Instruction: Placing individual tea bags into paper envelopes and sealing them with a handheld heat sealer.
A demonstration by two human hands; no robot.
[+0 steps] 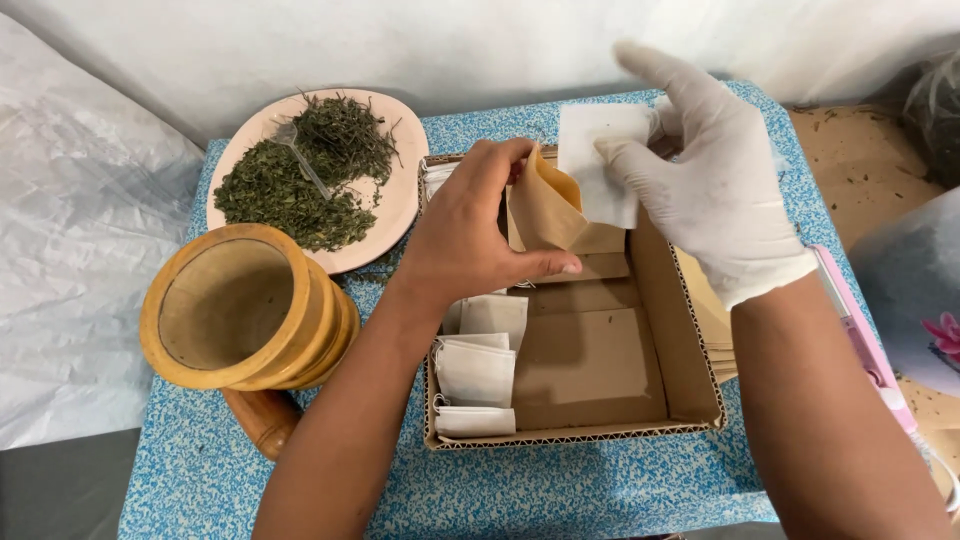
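Head view, looking down on a small table covered in speckled blue. Near its left edge stands a wooden mortar, mouth tilted toward the camera, with a wooden pestle lying just beneath it toward the front-left corner. Behind the mortar, at the back-left corner, a pale pink plate holds two heaps of dried green herbs and a small clear spoon resting among them.

At the middle of the table sits an open cardboard box. Along the box's left wall lie several white sachets, stacked flat and overlapping. The left hand, bare, reaches over the box's back-left part and pinches a brown paper pouch between thumb and fingers, holding it upright above the box floor. Just right of it, the right hand, in a white glove, holds a white sachet by thumb and forefinger over the box's back edge, touching the pouch's upper rim; its remaining fingers are spread wide and raised.

Beyond the box's right wall, flat brown pouches lie stacked, and a pink bar-shaped tool rests along the table's right edge.
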